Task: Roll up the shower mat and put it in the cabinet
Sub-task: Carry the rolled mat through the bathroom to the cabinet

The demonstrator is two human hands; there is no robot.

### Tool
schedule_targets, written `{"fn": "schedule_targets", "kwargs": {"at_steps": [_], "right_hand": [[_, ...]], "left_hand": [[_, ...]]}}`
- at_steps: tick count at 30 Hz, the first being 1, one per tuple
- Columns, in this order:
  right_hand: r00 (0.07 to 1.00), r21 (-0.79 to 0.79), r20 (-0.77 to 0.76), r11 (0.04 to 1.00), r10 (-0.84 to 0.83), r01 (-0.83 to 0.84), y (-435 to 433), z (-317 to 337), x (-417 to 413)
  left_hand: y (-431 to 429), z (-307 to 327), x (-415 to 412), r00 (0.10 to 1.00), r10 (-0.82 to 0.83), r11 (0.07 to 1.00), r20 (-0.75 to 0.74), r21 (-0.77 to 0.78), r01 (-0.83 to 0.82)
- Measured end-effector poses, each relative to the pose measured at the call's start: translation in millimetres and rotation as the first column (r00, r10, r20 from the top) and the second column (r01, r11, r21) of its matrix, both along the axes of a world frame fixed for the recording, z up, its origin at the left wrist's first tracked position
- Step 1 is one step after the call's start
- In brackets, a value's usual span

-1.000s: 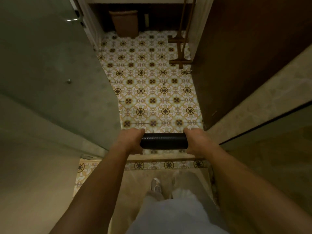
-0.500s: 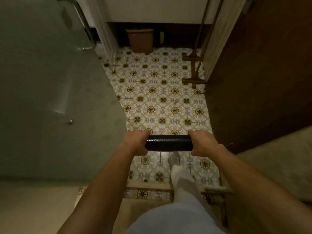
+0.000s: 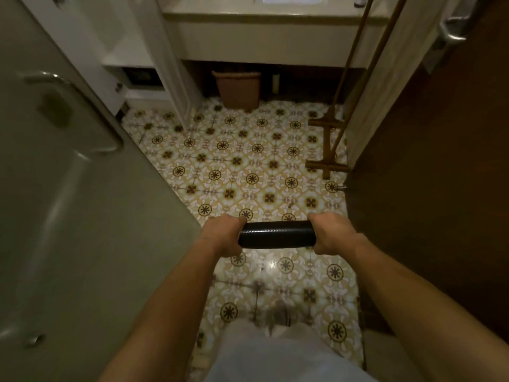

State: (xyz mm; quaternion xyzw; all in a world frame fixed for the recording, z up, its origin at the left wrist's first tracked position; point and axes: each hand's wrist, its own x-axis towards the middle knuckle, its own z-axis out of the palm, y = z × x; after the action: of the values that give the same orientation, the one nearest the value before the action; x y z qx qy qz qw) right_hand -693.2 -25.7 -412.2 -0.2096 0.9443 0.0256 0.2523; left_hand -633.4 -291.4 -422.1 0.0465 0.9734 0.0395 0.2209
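Observation:
The shower mat (image 3: pixel 276 234) is a tight black roll, held level in front of me above the patterned tile floor. My left hand (image 3: pixel 223 235) grips its left end and my right hand (image 3: pixel 332 232) grips its right end; both ends are hidden in my fists. Ahead, under the sink counter (image 3: pixel 270 37), lies a dark open recess. I cannot tell from here which part is the cabinet.
A glass shower door (image 3: pixel 82 188) with a metal handle stands close on my left. A dark wooden door (image 3: pixel 429 175) lines the right. A brown wastebasket (image 3: pixel 238 89) sits under the counter. A wooden rack (image 3: pixel 327 144) leans at the right wall.
I have stepped out of the shower onto the tiled floor, carrying the roll forward. The counter and wastebasket have come closer. My grip on the mat is unchanged.

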Motion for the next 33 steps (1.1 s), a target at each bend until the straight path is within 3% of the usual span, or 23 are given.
{"fn": "schedule_targets", "kwargs": {"at_steps": [17, 33], "right_hand": [[0.996, 0.065, 0.059, 0.996, 0.059, -0.063, -59.6, 6.9, -162.3], [0.998, 0.047, -0.016, 0.997, 0.061, -0.060, -222.5, 23.7, -369.7]], "left_hand": [[-54.0, -4.7, -145.3, 0.998, 0.053, 0.998, -0.031, -0.015, -0.054], [-214.8, 16.9, -352.6, 0.994, 0.092, 0.996, -0.055, 0.003, -0.092]]}}
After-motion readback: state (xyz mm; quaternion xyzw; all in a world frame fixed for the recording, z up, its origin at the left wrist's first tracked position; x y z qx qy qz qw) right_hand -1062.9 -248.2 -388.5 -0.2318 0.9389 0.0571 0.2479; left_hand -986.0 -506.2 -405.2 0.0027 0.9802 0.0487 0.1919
